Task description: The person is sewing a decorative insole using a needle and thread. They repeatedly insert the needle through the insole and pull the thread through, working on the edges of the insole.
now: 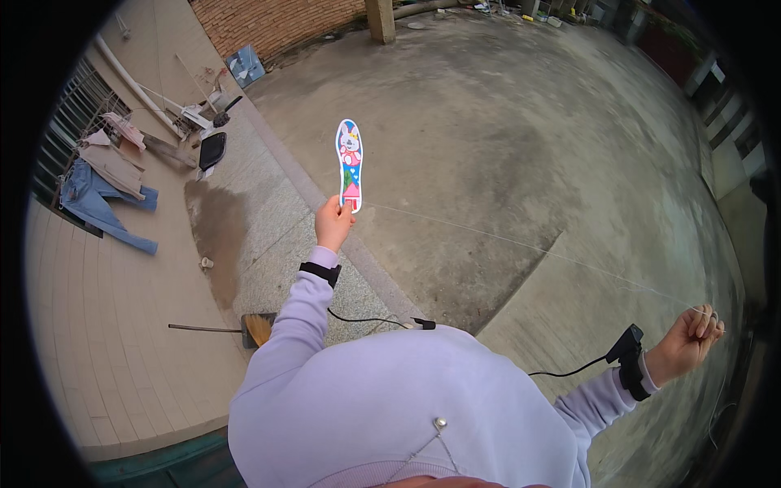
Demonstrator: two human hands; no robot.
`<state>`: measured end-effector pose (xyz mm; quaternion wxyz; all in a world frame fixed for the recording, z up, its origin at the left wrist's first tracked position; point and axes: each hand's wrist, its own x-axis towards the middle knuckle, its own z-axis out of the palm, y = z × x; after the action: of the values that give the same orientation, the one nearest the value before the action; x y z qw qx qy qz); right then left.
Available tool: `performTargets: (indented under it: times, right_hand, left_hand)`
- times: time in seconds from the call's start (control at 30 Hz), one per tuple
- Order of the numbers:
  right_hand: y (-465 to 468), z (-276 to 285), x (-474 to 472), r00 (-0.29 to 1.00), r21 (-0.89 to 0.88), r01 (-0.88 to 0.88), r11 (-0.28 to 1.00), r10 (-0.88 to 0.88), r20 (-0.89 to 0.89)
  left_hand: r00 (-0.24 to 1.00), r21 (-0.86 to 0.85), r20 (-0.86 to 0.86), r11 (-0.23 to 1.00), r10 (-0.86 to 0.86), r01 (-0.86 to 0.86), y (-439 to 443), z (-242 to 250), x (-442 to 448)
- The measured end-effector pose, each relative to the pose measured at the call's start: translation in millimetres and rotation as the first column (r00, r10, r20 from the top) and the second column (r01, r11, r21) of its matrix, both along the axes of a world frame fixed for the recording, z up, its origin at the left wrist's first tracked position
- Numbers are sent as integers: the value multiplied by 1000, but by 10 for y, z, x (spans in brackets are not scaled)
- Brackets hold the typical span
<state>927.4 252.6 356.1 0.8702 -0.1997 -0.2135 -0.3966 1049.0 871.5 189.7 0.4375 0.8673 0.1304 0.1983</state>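
Observation:
My left hand [334, 223] grips the lower end of a shoe insole [349, 158] with a white edge and a stitched-looking rabbit picture on blue, held upright in front of me. From near that end a thin white thread [476, 229] runs taut across to my right hand [689, 341], stretched far out to the right. The fingers of my right hand are closed on the thread, and a loose length of it hangs below. Whether a needle is also in those fingers cannot be told.
Jeans [110, 201] and other clothes hang at the barred window on the left. A broom and dustpan [250, 330] lie by the tiled wall, and a black tray-like thing [212, 151] stands further off. A concrete pillar [381, 22] rises beyond the yard. Black cables run from my wristbands.

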Motion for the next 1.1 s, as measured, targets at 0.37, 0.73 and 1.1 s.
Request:
performTargets:
  times: [0.37, 0.73, 1.1]
  right_hand:
    - [2106, -225, 433, 760, -318, -498, 807, 229, -609]
    - [2641, -220, 447, 489, -364, -826, 431, 225, -843]
    - [2620, -238, 452, 509, -384, -817, 429, 228, -830]
  left_hand:
    - [814, -281, 288, 768, -504, 575, -1508, 959, -396]
    - [728, -242, 361, 695, -583, 677, -1722, 1225, -622]
    - [719, -198, 351, 703, -599, 683, -1728, 1188, -626]
